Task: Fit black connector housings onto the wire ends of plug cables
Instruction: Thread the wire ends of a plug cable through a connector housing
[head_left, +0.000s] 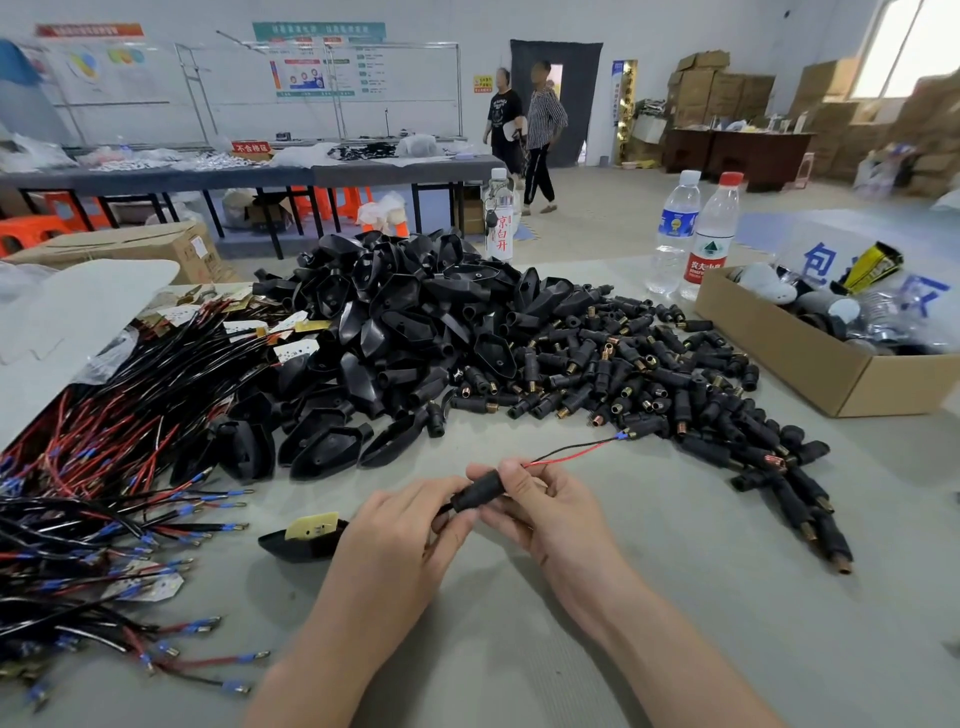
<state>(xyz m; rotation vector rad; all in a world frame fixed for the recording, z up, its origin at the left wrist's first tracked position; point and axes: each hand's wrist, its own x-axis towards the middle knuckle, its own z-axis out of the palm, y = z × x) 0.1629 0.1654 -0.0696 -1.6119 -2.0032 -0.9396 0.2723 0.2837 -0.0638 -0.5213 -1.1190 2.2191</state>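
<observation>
Both hands meet at the table's middle around one black connector housing (479, 491). My left hand (402, 535) pinches its left end, and my right hand (540, 506) grips its right end. A red and black wire pair (571, 453) runs out of the housing to the upper right, ending in a blue-sleeved terminal (623, 435). A black shell with a yellow board (306, 535) lies just left of my left hand. A big pile of black housings and shells (519, 353) fills the table beyond the hands. Red and black cables (104, 499) lie heaped at the left.
An open cardboard box (831, 364) of parts stands at the right. Three water bottles (711, 234) stand behind the pile. Two people walk in the background near long tables. Another cardboard box (130, 247) sits at the far left.
</observation>
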